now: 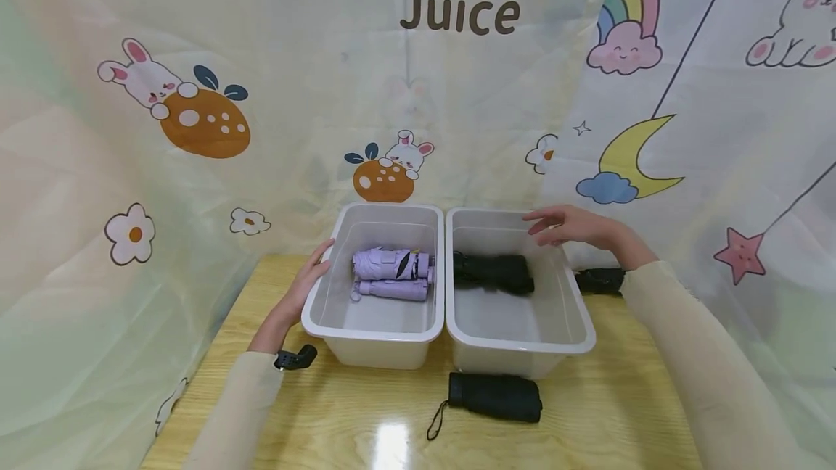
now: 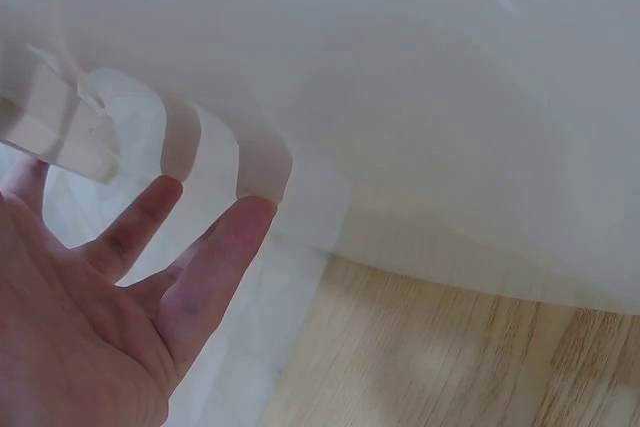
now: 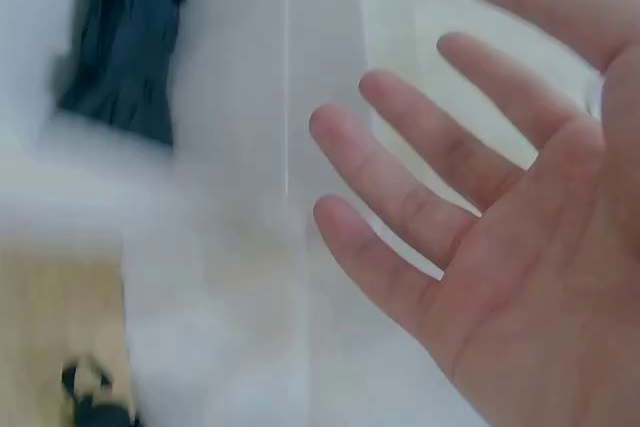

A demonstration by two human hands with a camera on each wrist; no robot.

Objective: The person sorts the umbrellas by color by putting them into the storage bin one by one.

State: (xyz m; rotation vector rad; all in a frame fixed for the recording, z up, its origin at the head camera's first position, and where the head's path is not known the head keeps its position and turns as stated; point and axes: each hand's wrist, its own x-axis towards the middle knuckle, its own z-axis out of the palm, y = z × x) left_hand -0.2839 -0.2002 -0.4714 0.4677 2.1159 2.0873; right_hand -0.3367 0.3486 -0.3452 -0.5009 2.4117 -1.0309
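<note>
My left grip (image 1: 302,289) has its fingers spread and holds nothing; the fingers touch the first white box (image 1: 374,336) at its 10 o'clock side. In that box lie a fat purple umbrella (image 1: 379,265) and a thin purple umbrella (image 1: 395,289), the thin one at 6 o'clock of the fat one. My right grip (image 1: 573,227) is loose too, fingers apart, holding nothing, over the 1 o'clock part of the second white box (image 1: 522,346), which sits at 3 o'clock of the first. Inside it, a black umbrella (image 1: 496,272) lies by the 9 o'clock wall. On the wooden surface (image 1: 326,419), at 6 o'clock of the second box, lies another black umbrella (image 1: 496,396), its loop (image 1: 436,423) at 8 o'clock
</note>
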